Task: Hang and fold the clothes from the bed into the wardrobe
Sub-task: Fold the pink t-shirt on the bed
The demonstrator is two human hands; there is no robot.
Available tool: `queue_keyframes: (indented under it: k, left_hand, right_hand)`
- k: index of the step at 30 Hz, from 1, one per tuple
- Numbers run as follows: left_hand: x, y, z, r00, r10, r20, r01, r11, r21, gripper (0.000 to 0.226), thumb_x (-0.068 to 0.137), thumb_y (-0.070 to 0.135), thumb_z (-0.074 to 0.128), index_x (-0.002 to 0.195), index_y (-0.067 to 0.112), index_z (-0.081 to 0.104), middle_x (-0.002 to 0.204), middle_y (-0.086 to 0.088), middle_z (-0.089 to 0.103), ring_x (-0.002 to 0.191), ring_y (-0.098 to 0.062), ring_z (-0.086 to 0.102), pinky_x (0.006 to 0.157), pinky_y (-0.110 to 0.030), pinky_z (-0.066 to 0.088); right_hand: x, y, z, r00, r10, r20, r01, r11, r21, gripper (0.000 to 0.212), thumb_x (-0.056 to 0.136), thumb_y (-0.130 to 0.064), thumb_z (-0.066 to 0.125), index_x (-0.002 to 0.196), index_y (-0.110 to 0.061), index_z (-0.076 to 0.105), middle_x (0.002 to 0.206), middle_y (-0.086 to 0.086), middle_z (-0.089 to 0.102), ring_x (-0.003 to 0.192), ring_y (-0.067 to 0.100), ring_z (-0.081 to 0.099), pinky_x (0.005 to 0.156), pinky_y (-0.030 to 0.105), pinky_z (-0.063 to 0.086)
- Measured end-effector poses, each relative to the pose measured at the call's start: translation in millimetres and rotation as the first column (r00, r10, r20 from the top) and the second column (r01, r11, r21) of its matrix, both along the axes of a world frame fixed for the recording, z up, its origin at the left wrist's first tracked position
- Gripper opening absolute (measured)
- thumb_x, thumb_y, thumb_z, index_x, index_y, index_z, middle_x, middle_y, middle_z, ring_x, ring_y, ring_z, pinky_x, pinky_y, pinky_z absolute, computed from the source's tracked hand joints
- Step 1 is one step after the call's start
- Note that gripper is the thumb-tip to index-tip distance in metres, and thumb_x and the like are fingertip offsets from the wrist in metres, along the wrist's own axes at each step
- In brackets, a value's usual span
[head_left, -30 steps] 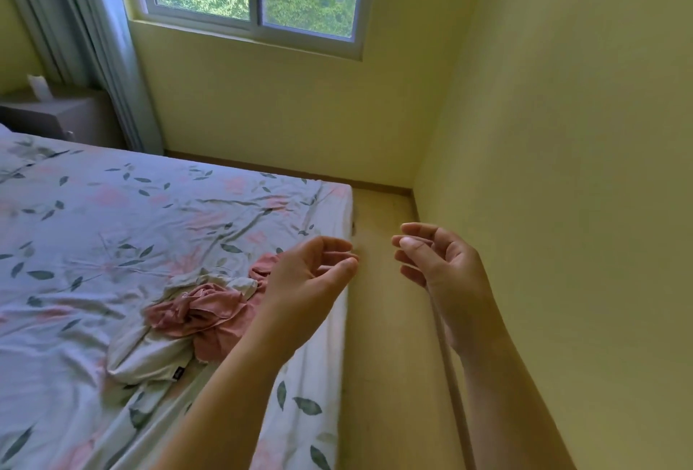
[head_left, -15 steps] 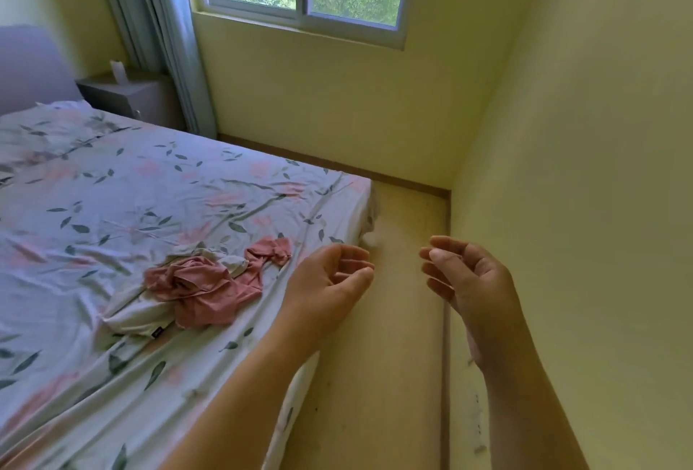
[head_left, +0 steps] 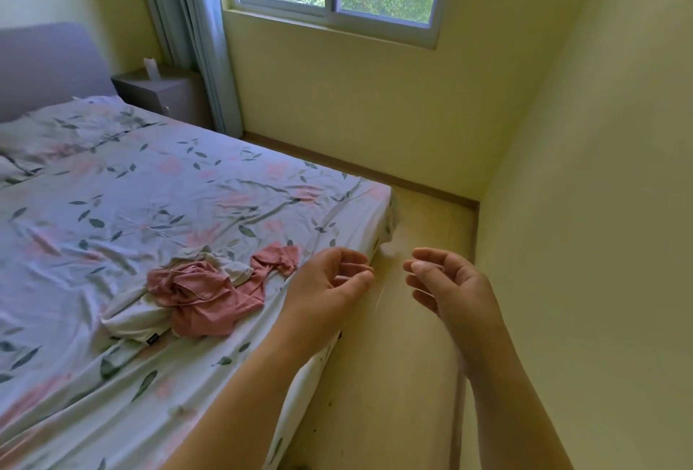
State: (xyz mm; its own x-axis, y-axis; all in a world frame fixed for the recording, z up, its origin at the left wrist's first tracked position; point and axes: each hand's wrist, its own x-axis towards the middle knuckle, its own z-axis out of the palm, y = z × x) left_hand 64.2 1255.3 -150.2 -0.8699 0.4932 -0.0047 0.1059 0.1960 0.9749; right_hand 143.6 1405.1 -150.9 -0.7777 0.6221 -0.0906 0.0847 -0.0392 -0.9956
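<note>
left grip (head_left: 330, 282): loosely curled, empty | right grip (head_left: 450, 284): same | clothes (head_left: 202, 295): crumpled on bed (head_left: 180, 192), near left grip's left, not touching

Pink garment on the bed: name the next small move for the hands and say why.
Probably reach the left hand left and down to grip the pink garment. Both hands are empty with loosely curled fingers. The right hand hovers over the floor beside the bed. The garment lies crumpled with a white garment, nearest the left hand.
</note>
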Motion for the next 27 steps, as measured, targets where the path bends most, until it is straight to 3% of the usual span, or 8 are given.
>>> queue_keyframes:
  k: [6,11,16,20,27]
  left_hand:
    - [-73.9,31.9,-9.5,0.998,0.057,0.007,-0.057,0.998,0.020,0.018,0.091,0.021,0.065,0.108,0.023,0.063,0.104,0.005,0.070,0.096,-0.006,0.066,0.083,-0.021,0.055]
    - [-131.0,52.2,-8.4,0.994,0.112,0.017,-0.113,0.994,0.017,0.017,0.090,0.023,0.066,0.107,0.025,0.063,0.102,0.008,0.070,0.094,-0.005,0.066,0.073,-0.011,0.052]
    - [-170.9,68.6,-9.8,0.978,0.201,0.053,-0.201,0.980,-0.006,0.017,0.089,0.019,0.067,0.106,0.023,0.065,0.102,0.005,0.071,0.095,-0.011,0.067,0.081,-0.023,0.055]
    - [-204.5,89.7,-14.5,0.942,0.331,0.059,-0.331,0.943,-0.012,0.016,0.090,0.018,0.066,0.105,0.023,0.064,0.105,0.000,0.070,0.100,-0.015,0.066,0.087,-0.032,0.056]
    - [-235.3,134.5,-22.9,0.803,0.587,0.105,-0.587,0.809,-0.028,0.013,0.089,0.017,0.068,0.100,0.023,0.066,0.101,0.001,0.071,0.098,-0.016,0.066,0.089,-0.038,0.056]
  right_hand:
    - [-81.3,33.8,1.8,0.994,0.106,0.033,-0.107,0.993,0.047,0.011,0.090,-0.014,0.066,0.097,-0.021,0.069,0.088,-0.002,0.076,0.079,0.007,0.071,0.062,0.015,0.052]
    - [-145.3,60.7,10.1,0.984,0.170,0.050,-0.174,0.981,0.090,0.012,0.089,-0.018,0.068,0.100,-0.023,0.069,0.092,-0.002,0.076,0.087,0.013,0.071,0.073,0.023,0.055]
    - [-201.1,84.9,7.7,0.958,0.277,0.072,-0.282,0.957,0.075,0.013,0.089,-0.018,0.069,0.101,-0.023,0.070,0.095,-0.001,0.075,0.088,0.012,0.071,0.072,0.021,0.054]
    - [-254.6,116.9,5.5,0.923,0.376,0.087,-0.382,0.921,0.072,0.015,0.089,-0.016,0.069,0.103,-0.021,0.069,0.096,0.001,0.075,0.094,0.020,0.070,0.083,0.032,0.057]
    - [-346.1,166.2,8.7,0.788,0.610,0.083,-0.615,0.786,0.066,0.013,0.090,-0.013,0.068,0.102,-0.019,0.069,0.096,0.004,0.075,0.093,0.021,0.070,0.082,0.034,0.057]
